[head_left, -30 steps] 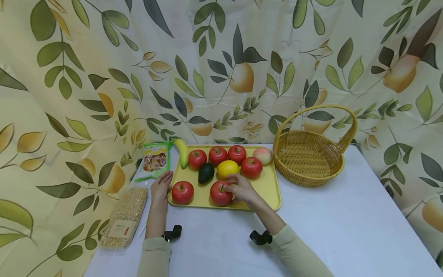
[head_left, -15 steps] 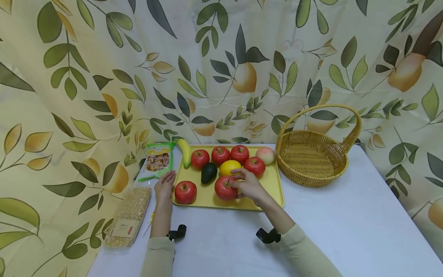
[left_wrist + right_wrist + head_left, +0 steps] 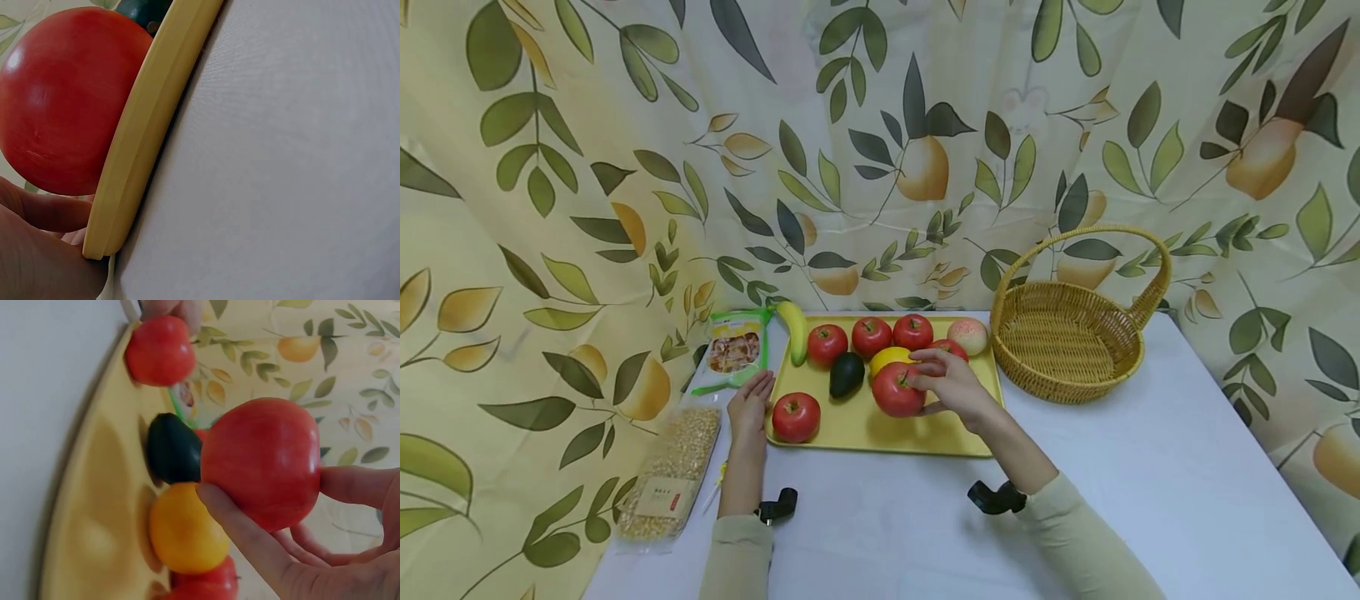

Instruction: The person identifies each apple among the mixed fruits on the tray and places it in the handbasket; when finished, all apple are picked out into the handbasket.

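A red apple (image 3: 899, 389) is raised above the yellow tray (image 3: 827, 437), its shadow falling beneath it. My right hand (image 3: 955, 387) holds it from the right, and the right wrist view shows thumb and fingers around the apple (image 3: 261, 464). My left hand (image 3: 750, 404) rests at the tray's left edge with fingers fairly straight, right beside another red apple (image 3: 796, 417). In the left wrist view its fingers touch the tray's corner (image 3: 119, 212). Behind the held apple lies a yellow fruit (image 3: 887, 358), partly hidden, with a dark avocado (image 3: 847, 375) to its left.
Several more red apples (image 3: 872, 337), a banana (image 3: 792, 333) and a pale peach (image 3: 967, 335) lie on the tray. A wicker basket (image 3: 1067, 387) with a tall handle stands to the right. At left are a green food packet (image 3: 735, 346) and a clear bag of grains (image 3: 673, 467).
My right hand has lifted the red apple off the tray's front and moved it up and slightly right. My left hand stays at the tray's edge.
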A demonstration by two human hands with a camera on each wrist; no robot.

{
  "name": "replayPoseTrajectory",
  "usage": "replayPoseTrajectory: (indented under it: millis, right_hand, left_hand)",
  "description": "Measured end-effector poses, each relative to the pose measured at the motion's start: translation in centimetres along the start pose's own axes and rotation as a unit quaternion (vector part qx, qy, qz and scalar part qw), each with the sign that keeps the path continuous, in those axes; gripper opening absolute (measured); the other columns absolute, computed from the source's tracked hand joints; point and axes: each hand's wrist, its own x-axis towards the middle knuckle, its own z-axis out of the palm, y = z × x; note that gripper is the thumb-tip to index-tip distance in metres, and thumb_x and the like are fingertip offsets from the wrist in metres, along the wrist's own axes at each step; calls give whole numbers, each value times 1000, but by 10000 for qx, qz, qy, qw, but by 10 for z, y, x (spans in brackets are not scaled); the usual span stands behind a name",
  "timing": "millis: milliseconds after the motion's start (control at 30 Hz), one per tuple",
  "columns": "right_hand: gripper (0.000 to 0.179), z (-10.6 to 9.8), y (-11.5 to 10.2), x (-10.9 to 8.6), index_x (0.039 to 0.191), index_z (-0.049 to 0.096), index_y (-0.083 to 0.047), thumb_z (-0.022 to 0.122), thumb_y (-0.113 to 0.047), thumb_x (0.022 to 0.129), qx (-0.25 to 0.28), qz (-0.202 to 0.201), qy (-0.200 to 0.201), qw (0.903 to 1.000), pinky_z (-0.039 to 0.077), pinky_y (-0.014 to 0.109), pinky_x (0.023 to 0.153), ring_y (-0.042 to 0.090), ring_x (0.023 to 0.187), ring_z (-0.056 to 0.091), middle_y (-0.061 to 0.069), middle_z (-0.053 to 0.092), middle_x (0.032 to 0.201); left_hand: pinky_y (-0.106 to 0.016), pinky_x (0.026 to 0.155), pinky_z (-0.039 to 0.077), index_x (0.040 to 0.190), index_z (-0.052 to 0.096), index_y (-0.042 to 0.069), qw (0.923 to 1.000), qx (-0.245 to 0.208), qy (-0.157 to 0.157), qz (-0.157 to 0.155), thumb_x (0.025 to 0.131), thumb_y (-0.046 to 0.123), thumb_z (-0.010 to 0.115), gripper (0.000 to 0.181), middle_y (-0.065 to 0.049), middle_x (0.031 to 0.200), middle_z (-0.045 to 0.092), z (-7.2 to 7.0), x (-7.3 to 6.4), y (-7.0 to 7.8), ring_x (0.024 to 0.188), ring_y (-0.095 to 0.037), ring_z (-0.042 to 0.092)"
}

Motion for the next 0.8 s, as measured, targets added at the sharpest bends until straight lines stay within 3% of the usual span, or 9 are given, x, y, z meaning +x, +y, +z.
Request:
replayPoseTrajectory:
  millis: [133, 367, 467, 633, 800]
  right_hand:
    - [56, -13, -9, -3, 150, 44, 2, 65, -7, 99, 54, -58, 26, 10000, 60, 60, 82, 45, 129, 57, 27, 53, 145]
    - [57, -35, -23, -7, 151, 41, 3, 63, -6, 100, 4, -136, 154, 9998, 60, 59, 84, 47, 132, 53, 29, 48, 149]
    - [53, -42, -29, -9, 149, 42, 3, 63, -6, 100, -62, -227, 232, 9995, 61, 58, 82, 47, 132, 52, 30, 50, 148]
    - [55, -53, -35, -12, 151, 43, 2, 63, -8, 101, -89, -164, 256, 9995, 60, 59, 83, 45, 132, 52, 29, 49, 148]
    - [57, -68, -40, -14, 153, 40, 2, 62, -9, 102, -13, -97, 304, 9995, 59, 60, 85, 43, 128, 56, 28, 48, 149]
  left_hand:
    - [-17, 68, 43, 151, 51, -3, 10000, 36, 1, 21, 81, -27, 30, 76, -20, 153, 53, 0, 0, 0, 143, -28, 50]
    - [-27, 96, 46, 151, 52, -2, 9999, 118, 105, 8, 82, -26, 31, 76, -20, 152, 54, 1, -1, 1, 143, -28, 51]
    - [-25, 91, 46, 151, 52, -2, 9999, 137, 73, -7, 83, -26, 31, 75, -19, 153, 54, 0, -1, -1, 143, -27, 51]
    - [-18, 69, 42, 151, 50, -3, 10000, 83, -7, 37, 84, -26, 31, 74, -20, 153, 53, -1, -2, -2, 144, -27, 50]
    - [-18, 62, 38, 151, 51, -4, 9999, 41, -32, 130, 84, -26, 31, 74, -20, 153, 53, 0, -4, -1, 143, -28, 50]
